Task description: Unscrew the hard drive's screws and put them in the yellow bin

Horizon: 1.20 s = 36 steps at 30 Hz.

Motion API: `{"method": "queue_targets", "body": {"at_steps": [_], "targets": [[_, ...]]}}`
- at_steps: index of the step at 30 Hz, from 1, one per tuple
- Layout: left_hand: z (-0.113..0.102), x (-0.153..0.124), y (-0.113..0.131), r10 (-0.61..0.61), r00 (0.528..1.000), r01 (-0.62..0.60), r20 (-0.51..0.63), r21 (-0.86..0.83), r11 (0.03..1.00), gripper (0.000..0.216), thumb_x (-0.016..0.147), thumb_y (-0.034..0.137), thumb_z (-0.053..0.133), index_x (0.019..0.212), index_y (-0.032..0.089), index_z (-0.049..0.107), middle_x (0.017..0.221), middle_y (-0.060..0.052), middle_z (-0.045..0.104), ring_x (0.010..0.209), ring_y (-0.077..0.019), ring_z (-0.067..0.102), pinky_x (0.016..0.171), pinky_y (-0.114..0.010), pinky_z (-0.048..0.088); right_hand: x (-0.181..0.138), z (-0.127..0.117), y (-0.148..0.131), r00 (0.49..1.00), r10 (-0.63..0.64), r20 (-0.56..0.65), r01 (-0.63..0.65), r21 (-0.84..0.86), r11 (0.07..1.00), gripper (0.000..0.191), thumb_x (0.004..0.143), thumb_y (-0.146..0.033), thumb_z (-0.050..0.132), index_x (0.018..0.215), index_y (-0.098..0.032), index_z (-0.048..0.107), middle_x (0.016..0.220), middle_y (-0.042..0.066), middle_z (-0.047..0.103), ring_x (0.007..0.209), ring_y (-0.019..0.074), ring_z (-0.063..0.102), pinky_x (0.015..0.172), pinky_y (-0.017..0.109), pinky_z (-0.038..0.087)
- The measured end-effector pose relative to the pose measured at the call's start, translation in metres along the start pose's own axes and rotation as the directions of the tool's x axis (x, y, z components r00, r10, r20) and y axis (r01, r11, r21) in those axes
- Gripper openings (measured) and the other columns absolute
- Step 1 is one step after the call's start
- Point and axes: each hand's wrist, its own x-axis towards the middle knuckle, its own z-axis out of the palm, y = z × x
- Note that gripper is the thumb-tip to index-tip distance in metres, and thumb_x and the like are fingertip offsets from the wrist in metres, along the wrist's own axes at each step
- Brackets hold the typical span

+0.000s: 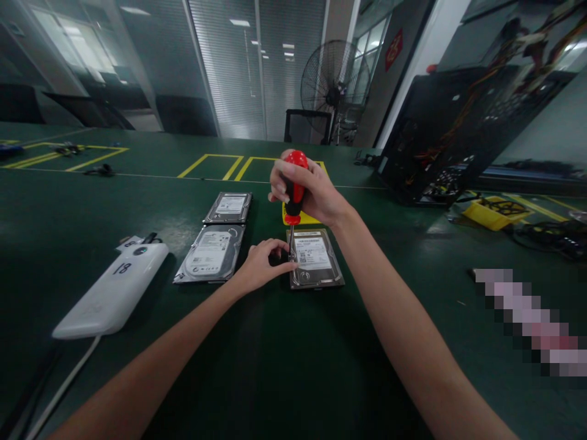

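My right hand (pixel 307 183) is wrapped round the red-and-black handle of a screwdriver (pixel 298 192), held upright with its shaft pointing down. The tip meets the left edge of a hard drive (pixel 316 260) lying label-up on the green table. My left hand (pixel 263 263) grips that same left edge, its thumb on the drive and its curled fingers close to the screwdriver tip. The exact spot under the tip is partly hidden by the fingers. Left of my hands lie another hard drive (pixel 211 253) and, just behind it, a third hard drive (pixel 229 208).
A white power bank (pixel 114 290) marked 18, with a cable, lies at the left. At the right stand an open black computer case (pixel 422 134) and a yellow tray (pixel 493 214) beside dark cables. A yellow patch (pixel 312 219) and taped outlines mark the table (pixel 257 379).
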Motion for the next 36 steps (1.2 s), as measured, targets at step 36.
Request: {"method": "queue_targets", "body": {"at_steps": [36], "targets": [[-0.0009,-0.0023,0.0021,0.032,0.999,-0.03,0.042,-0.054,0.998,0.036,0.079,0.052,0.061,0.096,0.02,0.058,0.094,-0.001,0.065,0.087,-0.0194,0.058,0.083,-0.033,0.036,0.0036,-0.0067,0.0075,0.999,-0.026,0.044,0.023,0.078,0.997,0.031,0.078,-0.047,0.062,0.085,-0.021,0.048,0.067,-0.006,0.047,0.051,0.0046,0.043,0.051,0.02,0.039]]}}
